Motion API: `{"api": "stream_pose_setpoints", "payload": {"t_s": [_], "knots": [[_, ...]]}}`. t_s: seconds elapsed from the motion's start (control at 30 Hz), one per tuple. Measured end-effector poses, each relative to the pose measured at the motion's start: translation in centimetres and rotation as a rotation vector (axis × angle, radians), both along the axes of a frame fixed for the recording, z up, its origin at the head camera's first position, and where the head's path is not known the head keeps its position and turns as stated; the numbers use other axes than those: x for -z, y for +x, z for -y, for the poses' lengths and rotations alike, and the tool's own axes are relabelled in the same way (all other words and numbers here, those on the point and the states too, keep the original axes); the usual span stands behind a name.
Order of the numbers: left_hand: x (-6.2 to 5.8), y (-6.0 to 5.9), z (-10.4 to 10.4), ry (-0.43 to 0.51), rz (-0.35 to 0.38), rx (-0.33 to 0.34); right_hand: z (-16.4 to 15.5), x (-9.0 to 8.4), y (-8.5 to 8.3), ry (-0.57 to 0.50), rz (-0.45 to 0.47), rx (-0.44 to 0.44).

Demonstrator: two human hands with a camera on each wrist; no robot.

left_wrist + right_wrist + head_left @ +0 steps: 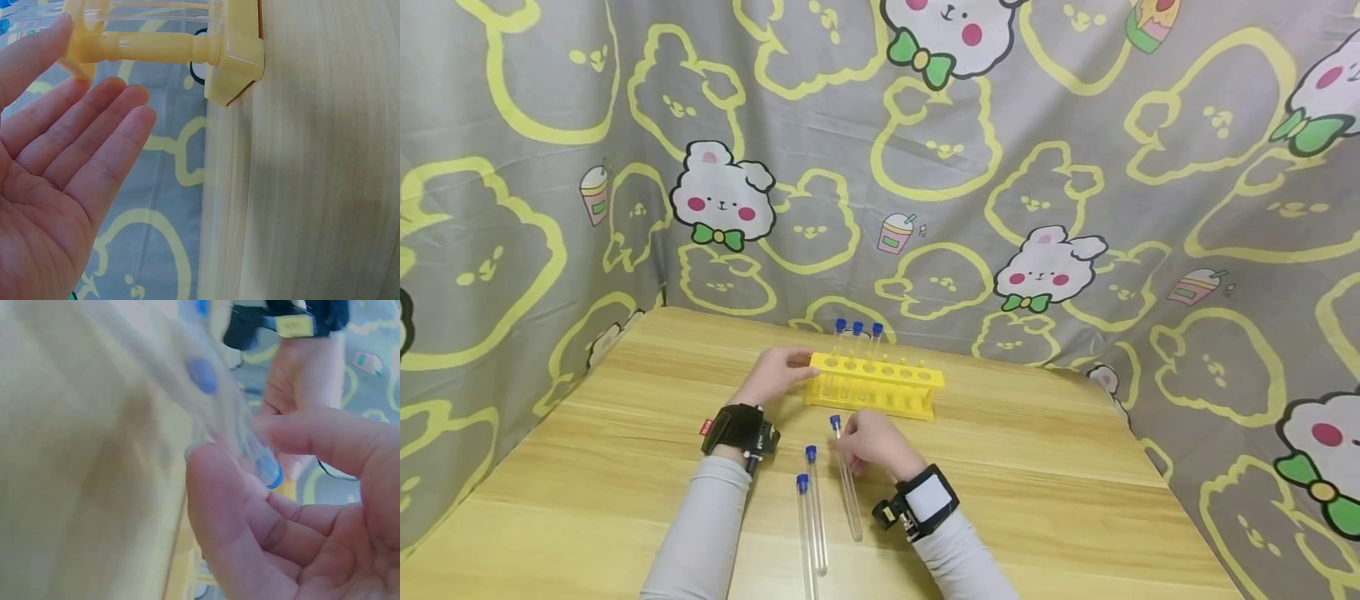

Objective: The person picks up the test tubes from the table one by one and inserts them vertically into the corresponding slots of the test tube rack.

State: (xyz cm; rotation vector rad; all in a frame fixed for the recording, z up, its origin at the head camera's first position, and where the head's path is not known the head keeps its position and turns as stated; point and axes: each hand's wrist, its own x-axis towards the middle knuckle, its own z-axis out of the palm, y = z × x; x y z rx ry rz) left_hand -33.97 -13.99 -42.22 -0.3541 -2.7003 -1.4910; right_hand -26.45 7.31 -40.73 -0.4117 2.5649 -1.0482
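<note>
- As the right hand [876,442] pinches one capped tube [850,498] near its top, the yellow rack [880,377] sits just beyond; the tube points lengthwise away from the person, cap toward the rack, whose length runs crosswise;
- now the left hand [775,375], the nearer one, fingers nearly straight, touches the rack's left end;
- three racked tubes [857,329] fill the left three of six holes; two loose tubes [818,525] lie left of the pinched one.
</note>
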Motion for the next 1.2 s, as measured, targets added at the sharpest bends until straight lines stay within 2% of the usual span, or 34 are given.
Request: {"api": "stream_pose_setpoints", "payload": {"t_s": [0.2, 0.4, 0.67, 0.87, 1.03, 1.2], "knots": [[-0.1, 0.1, -0.1, 0.007, 0.013, 0.003, -1.2, -1.1, -0.8, -0.115, 0.0, 0.006], [-0.2, 0.2, 0.0, 0.005, 0.02, -0.003, -2.2, -1.8, -1.6, -0.198, -0.08, 0.044], [-0.1, 0.1, 0.0, 0.004, 0.01, -0.001, -4.0, -3.3, -2.4, -0.315, -0.226, 0.207], [0.0, 0.2, 0.0, -0.003, 0.004, 0.001, -5.4, -5.4, -3.2, -0.277, -0.377, 0.279], [-0.1, 0.1, 0.0, 0.003, 0.015, -0.004, -6.2, -7.5, -3.8, -0.242, -0.54, 0.322], [0.1, -0.1, 0.0, -0.002, 0.004, -0.001, -6.4, -8.7, -4.5, -0.214, -0.694, 0.363]]}}
